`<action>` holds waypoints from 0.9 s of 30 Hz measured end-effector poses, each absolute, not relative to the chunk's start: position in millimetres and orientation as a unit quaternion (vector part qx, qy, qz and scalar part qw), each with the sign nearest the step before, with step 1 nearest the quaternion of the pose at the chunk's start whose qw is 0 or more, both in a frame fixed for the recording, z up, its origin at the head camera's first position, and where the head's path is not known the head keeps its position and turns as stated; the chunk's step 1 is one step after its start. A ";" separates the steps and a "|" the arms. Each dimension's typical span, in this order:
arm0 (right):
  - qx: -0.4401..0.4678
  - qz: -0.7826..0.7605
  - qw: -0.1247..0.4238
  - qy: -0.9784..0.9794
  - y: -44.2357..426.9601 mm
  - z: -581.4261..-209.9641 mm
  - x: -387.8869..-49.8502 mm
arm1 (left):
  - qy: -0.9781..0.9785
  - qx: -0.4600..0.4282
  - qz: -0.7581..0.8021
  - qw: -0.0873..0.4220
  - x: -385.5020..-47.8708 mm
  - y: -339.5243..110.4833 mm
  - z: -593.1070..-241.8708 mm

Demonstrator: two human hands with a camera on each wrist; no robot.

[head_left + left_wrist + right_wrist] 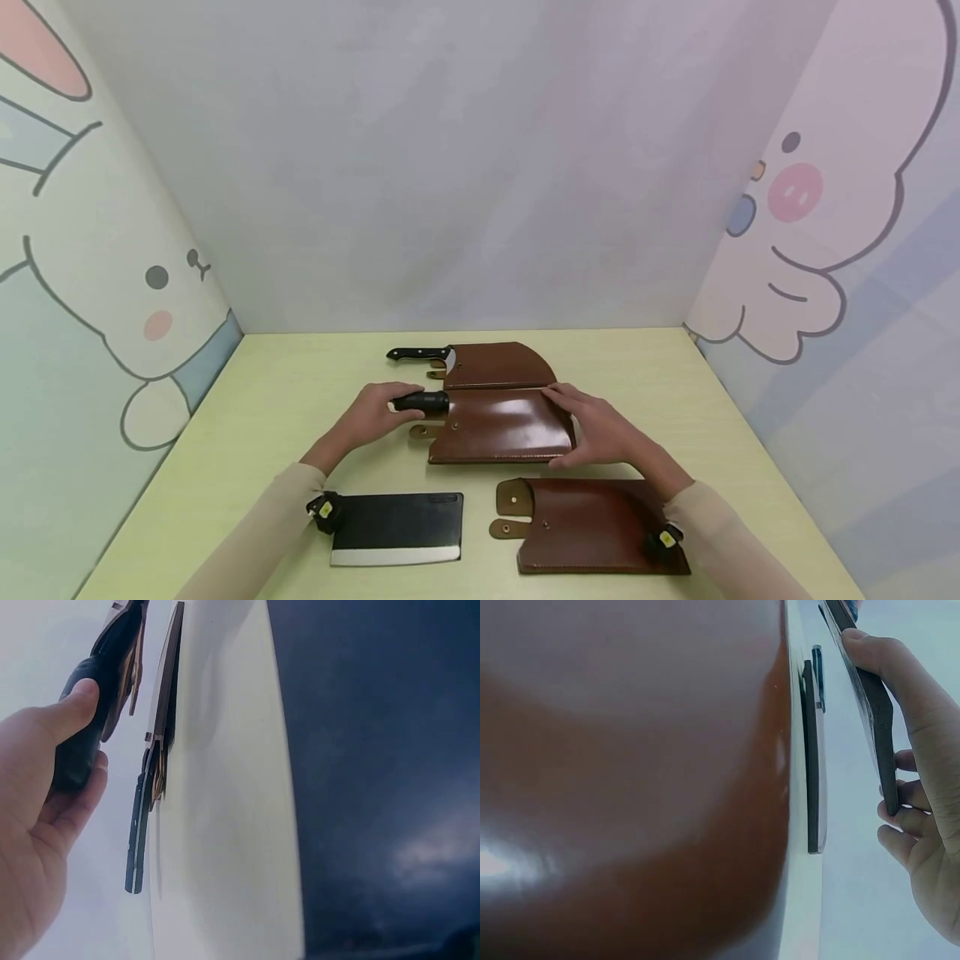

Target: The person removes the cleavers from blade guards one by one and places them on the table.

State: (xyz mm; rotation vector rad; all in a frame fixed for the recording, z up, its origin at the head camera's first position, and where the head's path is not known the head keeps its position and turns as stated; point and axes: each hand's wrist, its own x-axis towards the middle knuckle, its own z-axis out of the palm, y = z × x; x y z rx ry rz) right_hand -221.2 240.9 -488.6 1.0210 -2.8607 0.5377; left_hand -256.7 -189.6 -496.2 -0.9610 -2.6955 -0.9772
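In the head view my left hand (378, 414) curls round the black handle (423, 402) that sticks out of the left end of a brown leather sheath (498, 425). The left wrist view shows the thumb and fingers of my left hand (45, 780) round that handle (82, 727). My right hand (600, 425) grips the sheath's right end, thumb at the lower corner and fingers at the upper one. The right wrist view has my right hand (922, 750) holding the sheath's edge (877, 712). The blade inside is hidden.
Behind lies another brown sheath (498, 365) with a black-handled knife (420, 353) in it. Nearer on the table (225, 467) are a wide cleaver blade (397, 527), its handle hidden by my left wrist, and a darker sheath (592, 525) partly under my right wrist.
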 end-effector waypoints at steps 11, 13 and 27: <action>0.328 0.189 0.025 -0.925 239.0 -485.5 -216.2 | -0.881 -0.339 -0.317 0.095 -252.5 -190.3 -495.3; 0.327 0.189 0.024 -0.926 239.0 -485.2 -215.6 | -0.880 -0.342 -0.313 0.101 -252.1 -190.3 -494.7; 0.329 0.192 0.032 -0.924 242.7 -487.5 -212.6 | -0.876 -0.353 -0.305 0.118 -252.8 -190.3 -495.7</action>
